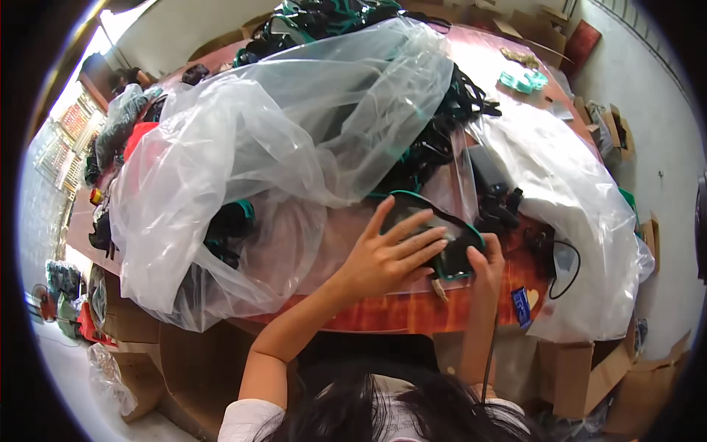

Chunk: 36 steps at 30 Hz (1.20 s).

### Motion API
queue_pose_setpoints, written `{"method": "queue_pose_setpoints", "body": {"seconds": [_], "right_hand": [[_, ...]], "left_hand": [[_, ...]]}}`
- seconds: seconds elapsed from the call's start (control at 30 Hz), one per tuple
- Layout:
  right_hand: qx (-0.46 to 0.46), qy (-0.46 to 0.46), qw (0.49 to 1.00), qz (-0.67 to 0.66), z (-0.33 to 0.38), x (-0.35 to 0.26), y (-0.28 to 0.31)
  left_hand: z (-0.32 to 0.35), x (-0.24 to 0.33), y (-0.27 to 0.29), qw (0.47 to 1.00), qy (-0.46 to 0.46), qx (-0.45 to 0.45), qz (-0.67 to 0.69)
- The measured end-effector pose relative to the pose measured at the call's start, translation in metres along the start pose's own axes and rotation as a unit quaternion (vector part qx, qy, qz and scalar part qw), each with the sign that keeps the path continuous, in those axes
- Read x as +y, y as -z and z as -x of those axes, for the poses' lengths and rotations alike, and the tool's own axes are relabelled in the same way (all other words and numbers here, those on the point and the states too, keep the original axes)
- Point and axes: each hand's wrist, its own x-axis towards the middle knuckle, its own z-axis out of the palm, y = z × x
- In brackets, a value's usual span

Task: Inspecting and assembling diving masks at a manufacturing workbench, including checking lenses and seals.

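A flat black piece with teal edging and a shiny, see-through-looking panel (458,237) is tilted up above the near edge of the table. My right hand (487,264) grips its right edge, the thumb at the front. Across its left part lies my left hand (387,254), fingers stretched and spread; they cover some of the panel. Left of my hands, a large clear plastic bag (272,132) spreads over the table, with similar black and teal pieces (230,225) in and under it. More such pieces (427,151) lie beyond my hands.
A black box-shaped object (487,171) and a dark device with a cable (501,210) sit right of my hands. White plastic sheeting (567,214) drapes over the table's right side. A blue packet (521,306) lies at the near edge. Cardboard boxes (582,376) stand below on the right.
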Motion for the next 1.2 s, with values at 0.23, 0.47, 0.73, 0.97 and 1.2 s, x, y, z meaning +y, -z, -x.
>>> {"method": "queue_pose_setpoints", "body": {"seconds": [0.23,0.47,0.73,0.97,1.2], "right_hand": [[0.180,-0.010,0.956,-0.230,-0.018,0.005,0.021],[0.224,0.132,0.925,-0.278,-0.052,0.004,-0.015],[0.222,0.251,0.915,-0.222,-0.077,-0.030,-0.059],[0.221,0.322,0.916,-0.091,-0.220,-0.076,-0.084],[0.059,0.241,0.967,-0.049,-0.410,-0.084,-0.181]], "left_hand": [[-0.015,-0.047,0.043,0.991,-0.007,0.071,-0.115],[-0.125,-0.172,0.055,0.945,0.088,0.267,-0.169],[-0.131,-0.184,0.031,0.964,0.200,0.004,-0.176],[-0.034,-0.091,0.062,0.984,0.150,-0.033,-0.085],[0.009,-0.050,0.161,0.946,0.231,-0.224,0.023]]}}
